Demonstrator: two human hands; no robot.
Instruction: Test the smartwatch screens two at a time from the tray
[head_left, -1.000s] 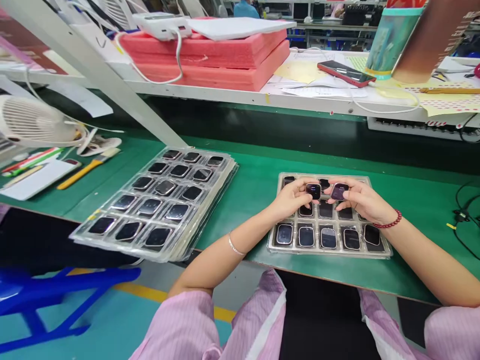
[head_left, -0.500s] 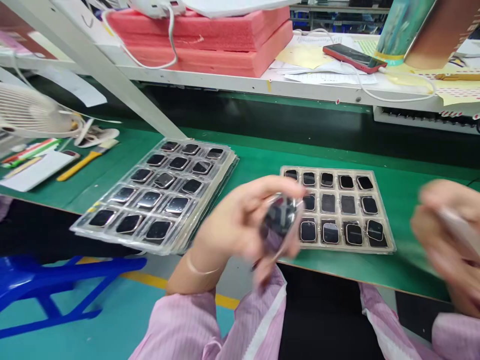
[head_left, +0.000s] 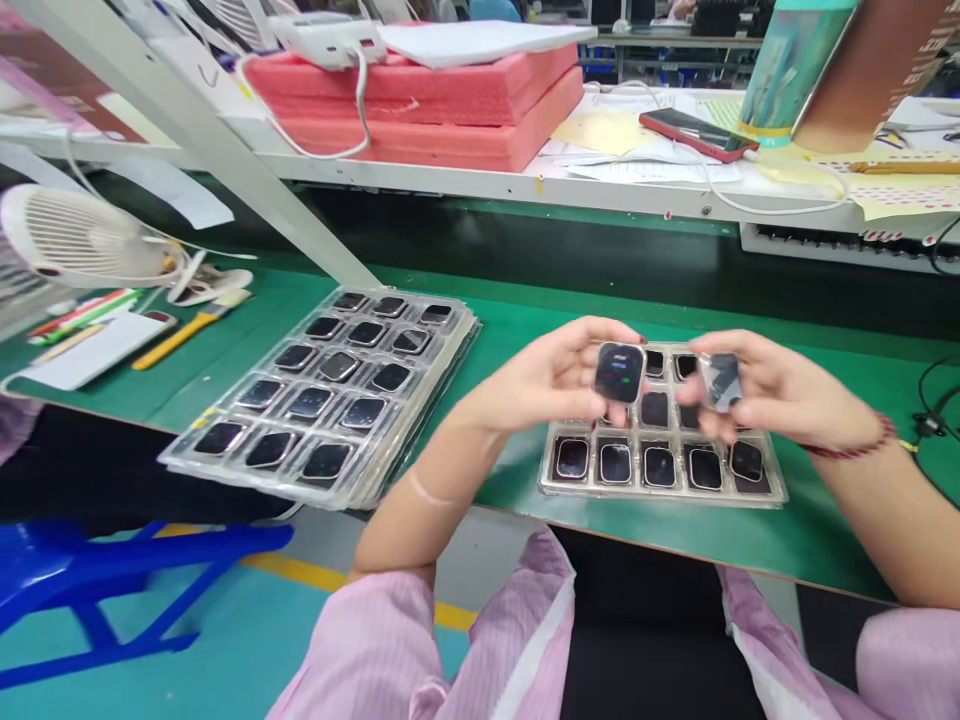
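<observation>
My left hand (head_left: 559,375) grips a strapless smartwatch (head_left: 619,372) by its edges, and its dark screen is lit with small coloured marks. A short way to the right, my right hand (head_left: 784,385) pinches a small squarish piece (head_left: 722,382) with a grey, shiny face. It is watch-sized but blurred, so I cannot tell whether it is another watch. Both hands are raised above a clear plastic tray (head_left: 660,497) holding rows of dark-faced watches, hiding part of its upper rows.
A stack of clear trays (head_left: 270,487) with more watches lies to the left. Beyond are a yellow-handled brush (head_left: 180,335) and a white fan (head_left: 82,235). A white shelf (head_left: 450,180) runs across the back, carrying red foam blocks (head_left: 420,110) and a phone (head_left: 697,133).
My right hand has come in from the far right to beside the left one. My left hand has risen slightly and turned the watch so its lit screen shows.
</observation>
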